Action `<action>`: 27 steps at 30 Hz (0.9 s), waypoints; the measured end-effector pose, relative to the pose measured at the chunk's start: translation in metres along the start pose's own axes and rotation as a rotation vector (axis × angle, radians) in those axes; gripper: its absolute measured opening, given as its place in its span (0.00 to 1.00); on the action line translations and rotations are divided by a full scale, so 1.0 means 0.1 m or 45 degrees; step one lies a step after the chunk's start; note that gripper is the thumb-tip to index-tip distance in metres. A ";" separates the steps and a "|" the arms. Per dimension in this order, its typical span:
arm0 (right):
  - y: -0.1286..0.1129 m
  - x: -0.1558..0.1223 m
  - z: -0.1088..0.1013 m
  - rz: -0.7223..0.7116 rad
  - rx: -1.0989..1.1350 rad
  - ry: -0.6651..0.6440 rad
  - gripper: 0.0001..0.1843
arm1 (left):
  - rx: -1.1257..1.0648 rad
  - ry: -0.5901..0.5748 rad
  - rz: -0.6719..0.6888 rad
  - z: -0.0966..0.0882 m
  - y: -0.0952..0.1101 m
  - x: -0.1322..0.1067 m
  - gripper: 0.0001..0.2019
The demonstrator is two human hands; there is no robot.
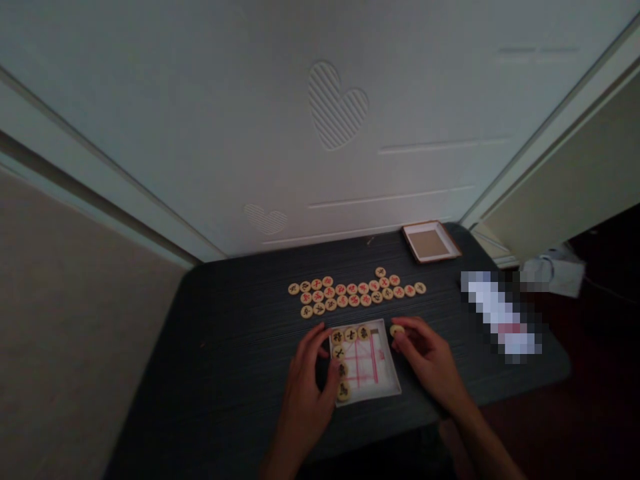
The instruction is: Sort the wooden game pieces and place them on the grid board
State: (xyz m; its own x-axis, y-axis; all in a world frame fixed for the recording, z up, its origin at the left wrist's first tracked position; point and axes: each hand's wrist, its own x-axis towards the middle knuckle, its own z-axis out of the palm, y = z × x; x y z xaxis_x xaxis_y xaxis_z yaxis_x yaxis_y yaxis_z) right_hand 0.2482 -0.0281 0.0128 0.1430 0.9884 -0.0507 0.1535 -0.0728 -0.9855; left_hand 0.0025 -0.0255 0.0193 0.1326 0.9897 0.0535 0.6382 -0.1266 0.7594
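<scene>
My right hand (425, 353) pinches a round wooden Chinese chess piece (397, 331) between thumb and fingertips, just right of a shallow white box (392, 383). My left hand (309, 380) lies at the box's left side, its thumb and forefinger apart and resting at the edge. Inside the box, black-marked chess pieces (351, 335) form a row along the far side and a column down the left side. Red lines mark the box floor. Part of the left column is close to my left thumb.
Beyond the box, several rows of chess pieces (353, 300) with red and black characters lie on the dark table (240, 347). A brown-rimmed box part (430, 241) stands at the back right. A pixelated item (500, 317) lies on the right. A white panel (225, 133) rises behind the table.
</scene>
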 end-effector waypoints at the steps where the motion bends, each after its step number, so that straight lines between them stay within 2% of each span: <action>1: 0.00 0.00 0.00 -0.002 -0.005 -0.003 0.18 | -0.010 0.002 -0.005 0.00 0.00 -0.01 0.19; 12: -0.02 -0.01 0.01 -0.003 -0.012 -0.003 0.18 | 0.072 0.041 -0.069 0.11 0.08 -0.14 0.23; 20: 0.03 0.00 0.00 -0.053 -0.016 -0.013 0.15 | 0.063 0.015 -0.052 0.11 0.09 -0.13 0.21; 27: 0.05 0.00 -0.02 -0.057 -0.001 -0.032 0.17 | 0.062 0.013 -0.074 0.09 0.11 -0.13 0.22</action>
State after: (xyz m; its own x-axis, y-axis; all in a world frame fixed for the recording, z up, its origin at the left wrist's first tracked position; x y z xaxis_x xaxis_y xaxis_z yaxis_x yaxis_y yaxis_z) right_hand 0.2514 -0.0286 0.0081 0.1117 0.9937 -0.0105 0.1597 -0.0283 -0.9868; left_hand 0.0143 -0.0406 0.0213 0.0867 0.9961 0.0174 0.6805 -0.0719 0.7292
